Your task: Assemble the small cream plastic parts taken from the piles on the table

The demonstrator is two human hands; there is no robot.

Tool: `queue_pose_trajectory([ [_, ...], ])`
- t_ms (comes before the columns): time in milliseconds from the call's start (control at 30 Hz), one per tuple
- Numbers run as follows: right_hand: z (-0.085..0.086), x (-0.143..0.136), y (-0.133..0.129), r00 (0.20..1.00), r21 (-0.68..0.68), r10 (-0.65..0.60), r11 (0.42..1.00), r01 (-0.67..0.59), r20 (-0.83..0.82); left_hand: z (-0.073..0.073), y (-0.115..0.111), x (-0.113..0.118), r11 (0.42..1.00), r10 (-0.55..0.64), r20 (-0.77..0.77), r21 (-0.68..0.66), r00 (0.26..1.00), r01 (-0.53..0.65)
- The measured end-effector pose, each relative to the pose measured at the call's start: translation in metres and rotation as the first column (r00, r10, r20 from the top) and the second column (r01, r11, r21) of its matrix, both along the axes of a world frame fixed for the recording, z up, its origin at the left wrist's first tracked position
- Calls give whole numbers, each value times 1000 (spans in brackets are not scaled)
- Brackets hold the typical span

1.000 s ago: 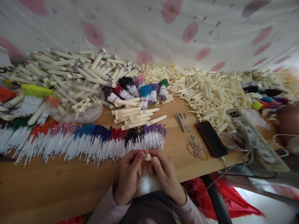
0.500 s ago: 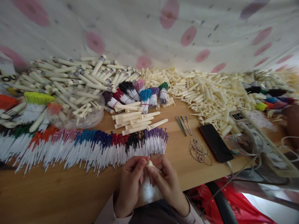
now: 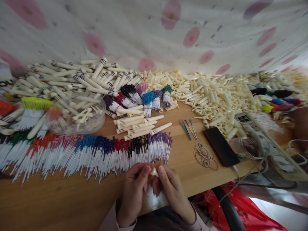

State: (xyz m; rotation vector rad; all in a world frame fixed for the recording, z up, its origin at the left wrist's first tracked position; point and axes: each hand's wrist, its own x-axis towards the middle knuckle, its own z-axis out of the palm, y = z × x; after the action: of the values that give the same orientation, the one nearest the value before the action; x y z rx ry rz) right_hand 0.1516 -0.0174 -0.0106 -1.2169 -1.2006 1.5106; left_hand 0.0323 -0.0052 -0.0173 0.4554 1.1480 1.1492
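Near the table's front edge, my left hand (image 3: 135, 187) pinches a small cream plastic piece (image 3: 154, 172) between thumb and fingers. My right hand (image 3: 172, 187) is closed on the other side of the same piece, thumb and forefinger against it. Fingers hide much of the piece. Beyond my hands lies a long row of white pen refills (image 3: 108, 158) with coloured ends, purple at the right end. Several cream pen barrels (image 3: 134, 123) with slotted ends lie just behind the row.
Finished-looking pens (image 3: 60, 73) and cream parts (image 3: 207, 93) are heaped at the back. A round clear container (image 3: 77, 126) stands left. Tweezers (image 3: 185, 130), rubber bands (image 3: 204, 154), a phone (image 3: 221, 147) and a power strip (image 3: 271, 147) lie right.
The right thumb has moved up beside the cream piece, and the fingers have shifted around it. The camera view has drifted slightly.
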Motion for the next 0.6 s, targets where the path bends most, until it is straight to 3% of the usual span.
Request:
queue_pose_trajectory([
  [133, -1, 0, -2, 996, -16, -64, 998, 63, -59, 1, 0, 0, 1000, 14, -11, -5, 1000, -14],
  [267, 2, -2, -2, 996, -69, -42, 997, 36, -83, -3, -1, 0, 1000, -7, -33, 7, 999, 7],
  [467, -2, -4, 1, 983, -292, 1, 955, -55, -182, -3, -1, 0, 999, -35, -37, 37, 999, 36],
  [600, -4, -1, -1, 980, -181, 27, 981, -64, -198, -1, 0, 1, 1000, -11, -35, 6, 999, 11],
])
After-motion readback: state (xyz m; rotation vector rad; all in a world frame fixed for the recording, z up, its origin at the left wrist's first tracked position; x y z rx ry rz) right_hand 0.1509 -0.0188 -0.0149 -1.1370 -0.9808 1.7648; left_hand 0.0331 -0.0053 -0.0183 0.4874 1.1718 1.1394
